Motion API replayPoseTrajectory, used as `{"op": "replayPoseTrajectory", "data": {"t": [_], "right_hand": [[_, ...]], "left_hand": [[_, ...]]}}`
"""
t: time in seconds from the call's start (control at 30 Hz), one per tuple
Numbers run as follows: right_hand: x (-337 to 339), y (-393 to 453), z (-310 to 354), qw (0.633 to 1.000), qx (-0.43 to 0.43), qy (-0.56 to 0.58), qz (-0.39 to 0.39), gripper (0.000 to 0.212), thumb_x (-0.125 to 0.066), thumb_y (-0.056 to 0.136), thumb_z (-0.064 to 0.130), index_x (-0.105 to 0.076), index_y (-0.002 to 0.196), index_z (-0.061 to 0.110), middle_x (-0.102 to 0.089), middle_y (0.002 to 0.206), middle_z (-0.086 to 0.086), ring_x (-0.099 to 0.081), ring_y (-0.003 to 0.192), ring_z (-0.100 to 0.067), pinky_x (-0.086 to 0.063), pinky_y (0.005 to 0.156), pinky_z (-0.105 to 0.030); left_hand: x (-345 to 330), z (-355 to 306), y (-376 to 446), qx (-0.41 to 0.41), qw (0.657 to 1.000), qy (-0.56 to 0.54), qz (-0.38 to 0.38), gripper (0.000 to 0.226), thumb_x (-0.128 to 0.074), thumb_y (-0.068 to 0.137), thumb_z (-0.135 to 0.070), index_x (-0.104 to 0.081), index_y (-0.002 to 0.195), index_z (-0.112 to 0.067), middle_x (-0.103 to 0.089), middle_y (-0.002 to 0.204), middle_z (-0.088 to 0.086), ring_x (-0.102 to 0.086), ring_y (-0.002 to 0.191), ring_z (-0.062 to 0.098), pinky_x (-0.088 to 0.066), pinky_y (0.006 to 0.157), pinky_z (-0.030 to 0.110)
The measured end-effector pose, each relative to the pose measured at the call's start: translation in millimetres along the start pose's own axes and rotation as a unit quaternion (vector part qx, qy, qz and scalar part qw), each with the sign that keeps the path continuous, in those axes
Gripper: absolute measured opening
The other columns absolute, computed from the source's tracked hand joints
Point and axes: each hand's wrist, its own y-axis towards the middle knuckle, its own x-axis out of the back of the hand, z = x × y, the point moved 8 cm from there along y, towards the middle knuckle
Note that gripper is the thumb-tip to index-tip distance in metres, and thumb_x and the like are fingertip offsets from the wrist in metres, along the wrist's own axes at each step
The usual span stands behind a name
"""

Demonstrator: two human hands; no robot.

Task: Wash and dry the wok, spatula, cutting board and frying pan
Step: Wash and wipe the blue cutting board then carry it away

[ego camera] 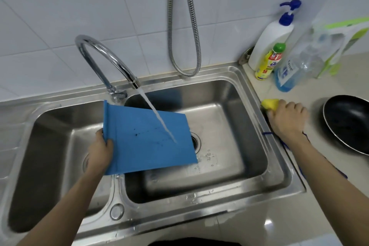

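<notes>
Water from the tap [103, 58] falls on the blue cutting board [147, 140], which I hold tilted over the right basin of the sink [279, 166]. My left hand [100, 152] grips the board by its left edge, thumb on top near the raised lip, fingers hidden below. Some dark spots sit in the middle of the board, just left of where the stream lands. My right hand [287, 120] rests on the surface beside the sink and curls around a yellow sponge [270, 104], so it is closed on it. The frying pan [348, 124] lies on the surface just right of this hand; I cannot see the wok or the spatula.

I judge the risks like this: I hold the wet board with one hand only, at one edge, so it may slip and fall into the basin. The stream hits a sloped face, so water may splash out toward the bottles [279, 52] at the wall. If I bring the sponge without soap, the spots may stay
</notes>
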Motion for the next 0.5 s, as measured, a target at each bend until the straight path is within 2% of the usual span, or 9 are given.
{"op": "replayPoseTrajectory", "data": {"t": [0.03, 0.1, 0.13, 0.2, 0.3, 0.37, 0.43, 0.5], "right_hand": [[10, 0, 13, 1.0, 0.005, 0.012, -0.018, 0.043, -0.045, 0.086, 0.036, -0.052, 0.101, -0.004, -0.057, 0.088, -0.034, -0.052, 0.084, -0.042, -0.041, 0.08, -0.048], [23, -5, 46, 0.994, 0.028, 0.097, -0.029, 0.052, -0.041, 0.084, 0.038, -0.047, 0.122, 0.005, -0.053, 0.092, -0.031, -0.05, 0.085, -0.042, -0.04, 0.078, -0.047], [26, -12, 68, 0.984, 0.049, 0.17, -0.008, 0.053, -0.042, 0.086, 0.036, -0.041, 0.133, 0.011, -0.051, 0.096, -0.029, -0.05, 0.087, -0.041, -0.041, 0.078, -0.046], [18, -43, 120, 0.94, 0.102, 0.314, 0.086, 0.048, -0.039, 0.096, 0.03, -0.032, 0.142, 0.02, -0.046, 0.105, -0.022, -0.052, 0.089, -0.037, -0.042, 0.077, -0.039], [-17, -118, 199, 0.878, 0.164, 0.374, 0.25, 0.035, -0.031, 0.101, 0.031, -0.035, 0.135, 0.023, -0.042, 0.107, -0.009, -0.054, 0.092, -0.032, -0.042, 0.079, -0.033], [-42, -160, 246, 0.855, 0.195, 0.372, 0.305, 0.029, -0.031, 0.102, 0.031, -0.042, 0.124, 0.016, -0.044, 0.108, -0.01, -0.053, 0.097, -0.031, -0.043, 0.084, -0.037], [-55, -187, 287, 0.851, 0.206, 0.361, 0.32, 0.027, -0.031, 0.102, 0.031, -0.045, 0.113, 0.01, -0.046, 0.107, -0.011, -0.053, 0.094, -0.03, -0.041, 0.08, -0.037], [-52, -200, 322, 0.857, 0.208, 0.367, 0.297, 0.028, -0.031, 0.102, 0.031, -0.046, 0.104, 0.007, -0.048, 0.105, -0.011, -0.052, 0.092, -0.027, -0.04, 0.077, -0.036]], "left_hand": [[0, -2, -1, -0.003, 1.0, -0.003, 0.002, 0.038, -0.039, 0.098, -0.007, -0.035, 0.136, -0.003, -0.055, 0.116, 0.024, -0.048, 0.087, 0.027, -0.038, 0.076, 0.041], [-1, -4, -2, -0.01, 1.0, -0.008, 0.006, 0.038, -0.038, 0.098, -0.006, -0.035, 0.136, -0.003, -0.054, 0.115, 0.02, -0.048, 0.088, 0.025, -0.037, 0.076, 0.04], [-1, -5, -2, -0.012, 1.0, -0.012, 0.006, 0.038, -0.038, 0.098, -0.006, -0.034, 0.137, -0.003, -0.053, 0.113, 0.017, -0.048, 0.089, 0.025, -0.036, 0.076, 0.039], [-2, -5, -1, -0.011, 1.0, -0.019, 0.011, 0.039, -0.037, 0.099, -0.007, -0.033, 0.138, -0.004, -0.05, 0.109, 0.011, -0.048, 0.089, 0.023, -0.035, 0.076, 0.037], [-3, -3, 1, -0.007, 1.0, -0.017, 0.014, 0.04, -0.036, 0.1, -0.008, -0.032, 0.139, -0.007, -0.05, 0.106, 0.009, -0.047, 0.081, 0.02, -0.033, 0.072, 0.035], [-3, -1, 3, -0.009, 1.0, -0.017, 0.016, 0.04, -0.036, 0.1, -0.009, -0.031, 0.14, -0.008, -0.05, 0.104, 0.007, -0.045, 0.071, 0.014, -0.031, 0.063, 0.03], [-4, 1, 6, -0.012, 1.0, -0.02, 0.013, 0.041, -0.036, 0.099, -0.007, -0.032, 0.14, -0.009, -0.05, 0.104, 0.003, -0.043, 0.067, 0.007, -0.028, 0.055, 0.023], [-5, 4, 9, -0.016, 1.0, -0.014, 0.005, 0.042, -0.037, 0.098, -0.007, -0.032, 0.14, -0.01, -0.052, 0.104, 0.002, -0.042, 0.065, 0.003, -0.027, 0.053, 0.019]]}}
